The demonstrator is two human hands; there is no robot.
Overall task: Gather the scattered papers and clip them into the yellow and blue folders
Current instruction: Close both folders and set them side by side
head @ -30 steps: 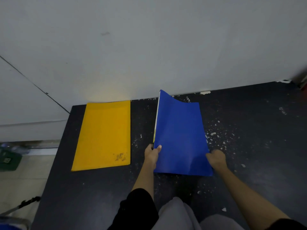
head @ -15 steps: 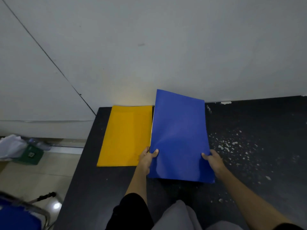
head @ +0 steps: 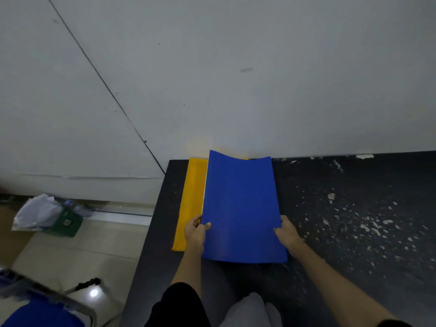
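A blue folder (head: 240,206) is held above the black table, bowed slightly across its width, with a thin white paper edge showing along its left side. My left hand (head: 195,230) pinches its left edge, thumb on top. My right hand (head: 286,233) grips its right edge. The yellow folder (head: 192,199) lies flat on the table by the wall; the blue folder covers most of it, leaving only a left strip in view.
The black table (head: 354,232) is flecked with white chips on its right half and ends at the wall. On the floor at left stand a green bin with white bags (head: 50,215) and a blue chair (head: 40,308).
Both hands have carried the blue folder leftward from beside the yellow folder to over it. The camera has swung left, bringing the floor and bin into view.
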